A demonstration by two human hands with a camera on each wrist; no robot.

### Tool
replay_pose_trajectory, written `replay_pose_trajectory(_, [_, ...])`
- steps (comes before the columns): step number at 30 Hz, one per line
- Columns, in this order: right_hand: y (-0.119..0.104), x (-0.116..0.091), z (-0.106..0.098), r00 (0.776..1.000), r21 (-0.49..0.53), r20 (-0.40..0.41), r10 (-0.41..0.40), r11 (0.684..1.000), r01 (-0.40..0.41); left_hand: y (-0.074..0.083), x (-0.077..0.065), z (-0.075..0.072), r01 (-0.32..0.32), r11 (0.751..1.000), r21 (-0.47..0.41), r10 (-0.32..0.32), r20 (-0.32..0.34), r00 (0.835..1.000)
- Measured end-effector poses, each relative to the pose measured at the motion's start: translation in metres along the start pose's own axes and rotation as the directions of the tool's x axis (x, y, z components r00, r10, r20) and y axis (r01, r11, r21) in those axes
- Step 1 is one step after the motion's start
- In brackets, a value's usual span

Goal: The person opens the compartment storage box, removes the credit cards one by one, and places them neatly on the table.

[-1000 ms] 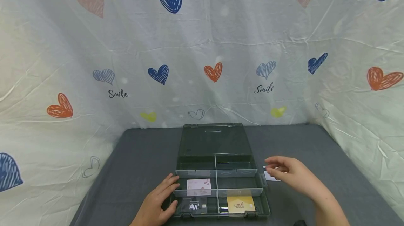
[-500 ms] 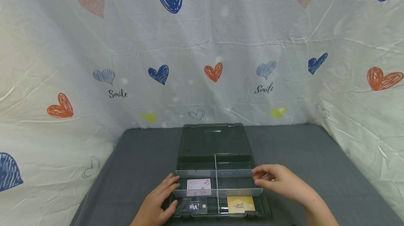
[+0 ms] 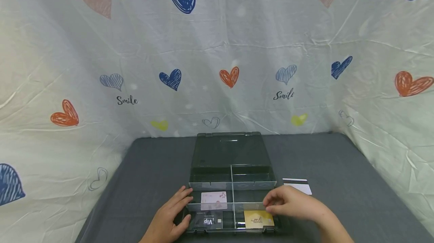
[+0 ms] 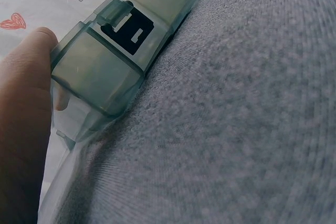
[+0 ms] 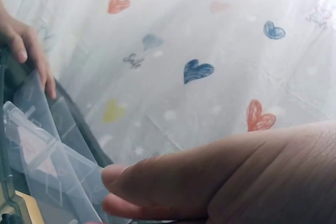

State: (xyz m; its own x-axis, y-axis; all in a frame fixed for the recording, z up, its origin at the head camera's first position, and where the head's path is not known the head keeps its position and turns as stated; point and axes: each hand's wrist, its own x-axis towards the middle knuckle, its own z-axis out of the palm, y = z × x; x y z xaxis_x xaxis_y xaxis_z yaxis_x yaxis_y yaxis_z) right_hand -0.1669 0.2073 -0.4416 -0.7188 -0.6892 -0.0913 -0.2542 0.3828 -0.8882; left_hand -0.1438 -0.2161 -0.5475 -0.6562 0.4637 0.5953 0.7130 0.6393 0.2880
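Observation:
A dark green see-through compartment box lies with its lid up. My left hand rests along its left side, fingers on the edge and thumb at the front corner; the left wrist view shows that thumb against the wall. Over the front right compartment is my right hand, fingers bent, tips apart, at the right end of a clear divider. Contact there is hard to judge. Just below its thumb sits a yellow card. The left compartments hold a black VIP card and a pink card.
On the dark grey table cloth, right of the box, lies a white card with a dark stripe, partly behind my right hand. The raised lid stands at the back. A white curtain with hearts hangs behind.
My right hand has moved left and toward me, from beside the white card to over the box's front right compartment. The white card shows more now. My left hand stays put.

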Motion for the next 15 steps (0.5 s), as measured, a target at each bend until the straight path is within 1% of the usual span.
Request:
replay_pose_trajectory(3, [0.0, 0.001, 0.005, 1.0, -0.055, -0.004, 0.018, 0.998, -0.018, -0.001, 0.0, 0.0, -0.004, 1.0, -0.001, 0.004, -0.003, 1.0])
replay_pose_trajectory(5, [-0.001, 0.002, 0.01, 0.999, -0.1, -0.016, 0.045, 0.994, -0.046, -0.001, 0.001, 0.0, -0.006, 1.0, 0.002, 0.006, -0.003, 1.0])
replay_pose_trajectory(8, [-0.002, 0.004, 0.019, 0.996, -0.195, -0.053, 0.077, 0.977, -0.086, -0.002, 0.001, 0.0, -0.013, 1.0, 0.004, 0.013, -0.005, 1.0])
replay_pose_trajectory(11, [-0.002, 0.007, 0.027, 0.99, -0.258, -0.092, 0.102, 0.958, -0.123, -0.002, 0.001, 0.001, -0.017, 1.0, 0.009, 0.017, -0.009, 1.0])
replay_pose_trajectory(13, [-0.001, 0.009, 0.031, 0.99, -0.281, -0.105, 0.096, 0.952, -0.122, -0.002, 0.001, 0.001, -0.021, 1.0, 0.01, 0.021, -0.011, 1.0])
replay_pose_trajectory(15, [-0.002, 0.01, 0.033, 0.992, -0.285, -0.1, 0.081, 0.953, -0.106, -0.001, 0.001, 0.0, -0.022, 1.0, 0.01, 0.022, -0.012, 1.0])
